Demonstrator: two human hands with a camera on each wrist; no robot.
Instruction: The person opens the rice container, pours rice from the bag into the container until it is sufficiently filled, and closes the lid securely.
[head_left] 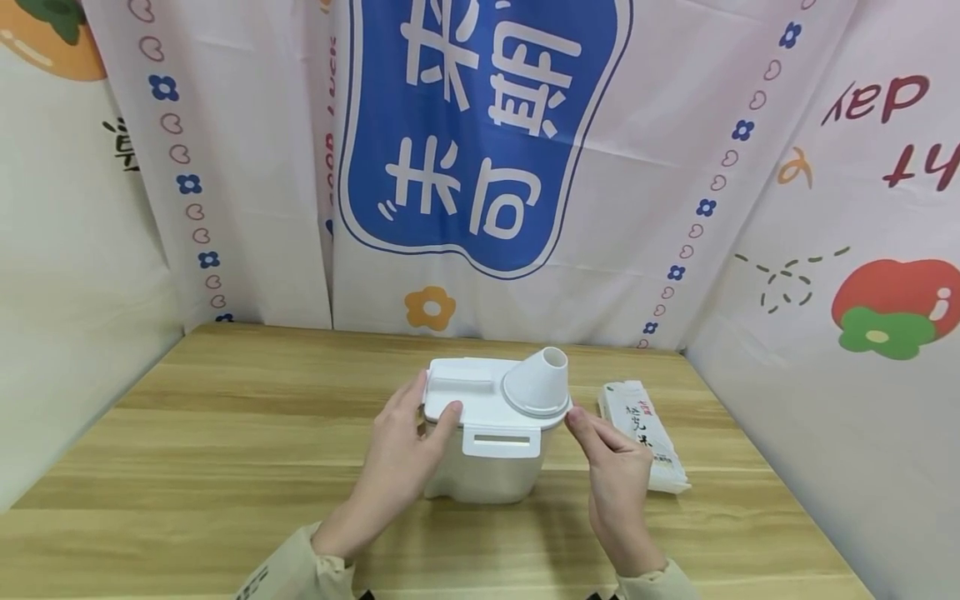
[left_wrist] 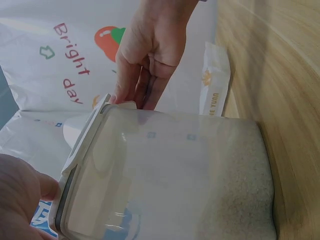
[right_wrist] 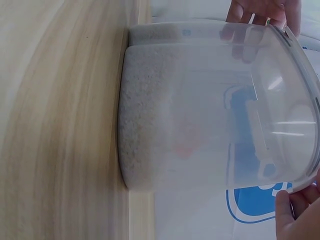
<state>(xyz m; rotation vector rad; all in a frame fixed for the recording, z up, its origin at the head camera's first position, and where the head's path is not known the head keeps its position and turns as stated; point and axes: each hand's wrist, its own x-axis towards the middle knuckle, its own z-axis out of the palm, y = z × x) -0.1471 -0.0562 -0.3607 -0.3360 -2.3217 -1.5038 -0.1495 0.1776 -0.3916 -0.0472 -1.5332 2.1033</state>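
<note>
A translucent rice container stands upright on the table, with a layer of rice in its bottom. Its white lid lies on top and carries a cone-shaped cup at the right and a raised handle at the left. A slotted clip sticks out at the lid's front. My left hand grips the lid's left end, thumb on top and fingers along the side. At the right end, my right hand pinches the lid's edge near a side clip, its other fingers curled.
A white printed package lies on the wooden table to the right, just beyond my right hand. Printed cloth hangs behind the table and along both sides.
</note>
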